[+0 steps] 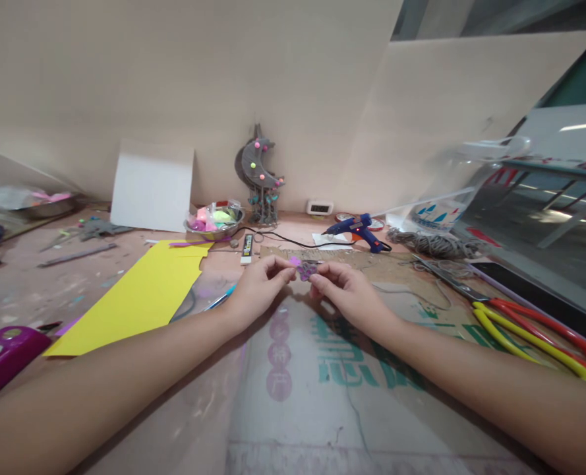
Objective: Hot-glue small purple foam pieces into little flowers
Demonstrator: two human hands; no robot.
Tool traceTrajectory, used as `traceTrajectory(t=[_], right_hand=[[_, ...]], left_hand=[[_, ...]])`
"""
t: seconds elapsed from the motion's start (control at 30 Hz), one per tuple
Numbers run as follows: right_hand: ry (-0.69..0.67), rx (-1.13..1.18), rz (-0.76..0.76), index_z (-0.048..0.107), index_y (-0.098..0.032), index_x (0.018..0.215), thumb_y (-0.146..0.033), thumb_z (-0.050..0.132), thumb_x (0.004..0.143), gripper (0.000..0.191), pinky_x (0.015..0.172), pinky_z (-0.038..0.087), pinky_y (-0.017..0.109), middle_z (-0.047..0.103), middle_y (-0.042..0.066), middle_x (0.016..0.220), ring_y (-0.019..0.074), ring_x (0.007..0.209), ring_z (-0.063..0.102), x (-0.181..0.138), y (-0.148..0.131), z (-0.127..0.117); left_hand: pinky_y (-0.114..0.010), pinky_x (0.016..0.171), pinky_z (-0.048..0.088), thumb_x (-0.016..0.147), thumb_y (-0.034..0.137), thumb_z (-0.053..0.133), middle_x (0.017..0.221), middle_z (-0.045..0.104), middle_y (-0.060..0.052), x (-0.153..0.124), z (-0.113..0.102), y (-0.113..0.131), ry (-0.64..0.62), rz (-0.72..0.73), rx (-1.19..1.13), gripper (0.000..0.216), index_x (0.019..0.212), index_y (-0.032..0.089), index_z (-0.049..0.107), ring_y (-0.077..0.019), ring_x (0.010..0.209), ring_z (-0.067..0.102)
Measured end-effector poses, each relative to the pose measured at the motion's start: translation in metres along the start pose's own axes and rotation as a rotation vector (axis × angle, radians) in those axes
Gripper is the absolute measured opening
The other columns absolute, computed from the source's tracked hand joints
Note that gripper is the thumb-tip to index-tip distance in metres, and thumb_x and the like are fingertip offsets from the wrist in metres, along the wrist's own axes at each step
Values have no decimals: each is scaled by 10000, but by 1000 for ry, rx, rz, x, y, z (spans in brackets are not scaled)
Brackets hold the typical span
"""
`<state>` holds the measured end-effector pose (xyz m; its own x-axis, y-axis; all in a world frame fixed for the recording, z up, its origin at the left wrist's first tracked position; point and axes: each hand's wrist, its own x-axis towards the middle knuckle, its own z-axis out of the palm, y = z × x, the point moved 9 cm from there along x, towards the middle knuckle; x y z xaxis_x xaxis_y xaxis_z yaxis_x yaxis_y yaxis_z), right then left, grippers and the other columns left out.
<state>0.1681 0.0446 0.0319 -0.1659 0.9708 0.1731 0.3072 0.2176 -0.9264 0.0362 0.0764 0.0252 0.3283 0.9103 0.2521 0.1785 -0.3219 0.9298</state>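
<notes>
My left hand [260,284] and my right hand [345,290] meet at the middle of the table, fingers pinched together. Between the fingertips is a small purple paper piece [305,269], held by both hands just above a brown cardboard sheet [372,260]. A printed plastic sheet [322,369] lies under my forearms. A yellow paper sheet [144,297] lies just left of my left hand.
A blue glue gun [359,231] with its black cord rests behind the hands. A metal bowl of coloured scraps [214,221], a grey moon ornament [260,173] and white card [151,187] stand at the wall. Yellow-and-red-handled scissors [520,320], twine [436,244] and a phone [534,297] lie right. A purple object [8,353] lies left.
</notes>
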Motion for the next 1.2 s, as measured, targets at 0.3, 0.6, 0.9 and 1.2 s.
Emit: traceTrajectory(t=[0.3, 0.6, 0.9, 1.2], right_hand=[[-5, 6, 28, 540, -172, 740, -419, 553, 802, 255, 450, 342, 227, 571, -21, 602, 88, 465, 455, -1, -1, 1], [29, -25, -22, 597, -164, 815, -421, 548, 817, 262, 495, 377, 224, 583, -19, 626, 91, 496, 482, 0, -2, -4], [24, -113, -70, 606, -164, 799, -406, 536, 829, 255, 513, 376, 224, 599, -4, 665, 109, 563, 509, 1, -3, -5], [29, -108, -36, 606, -159, 787, -410, 524, 832, 268, 529, 414, 235, 607, 0, 640, 117, 550, 529, 0, -4, -4]], left_hand=[[-250, 675, 431, 835, 430, 504, 790, 629, -25, -4, 5, 10, -36, 50, 83, 295, 830, 155, 611, -149, 745, 569], [-206, 563, 377, 818, 361, 498, 683, 558, 11, -8, 15, 15, -130, 51, 109, 236, 773, 148, 588, -107, 613, 494], [-217, 597, 388, 801, 360, 541, 721, 593, -2, -7, 15, 16, -132, 33, 117, 228, 796, 142, 607, -120, 661, 516], [-229, 629, 393, 836, 332, 484, 714, 574, 7, -7, 17, 15, -156, 55, 104, 225, 799, 150, 611, -123, 681, 512]])
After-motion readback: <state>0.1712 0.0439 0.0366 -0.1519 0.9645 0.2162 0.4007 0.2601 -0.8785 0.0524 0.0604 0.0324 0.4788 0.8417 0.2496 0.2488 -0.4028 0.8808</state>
